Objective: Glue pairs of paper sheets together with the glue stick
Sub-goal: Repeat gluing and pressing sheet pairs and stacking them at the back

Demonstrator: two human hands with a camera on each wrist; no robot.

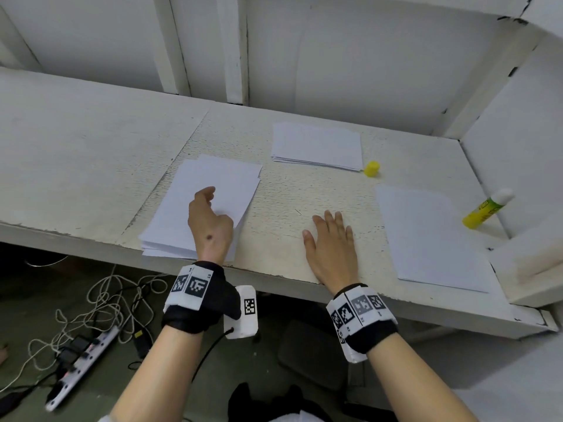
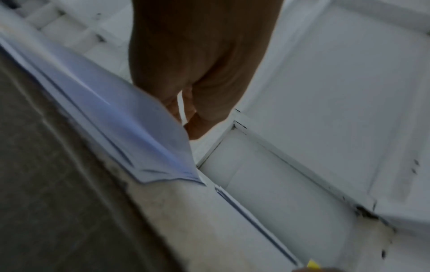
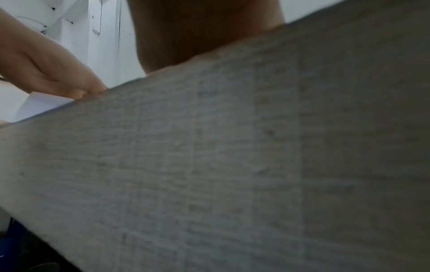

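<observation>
My left hand (image 1: 214,205) hovers over the near-left stack of white paper (image 1: 210,184). Its curled fingers pinch the top sheet (image 2: 130,110), which bows up off the stack in the left wrist view. My right hand (image 1: 332,236) lies flat and open on the bare tabletop (image 1: 283,193), palm down, holding nothing. A sheet of paper (image 1: 432,236) lies to its right. The uncapped yellow-green glue stick (image 1: 487,208), white tip showing, lies by the right wall. Its yellow cap (image 1: 372,169) stands beside a second paper stack (image 1: 316,146) at the back.
White walls close the table at the back and right, and a raised white ledge (image 1: 533,269) sits at the front right corner. Under the front edge, cables and a power strip (image 1: 82,357) lie on the floor.
</observation>
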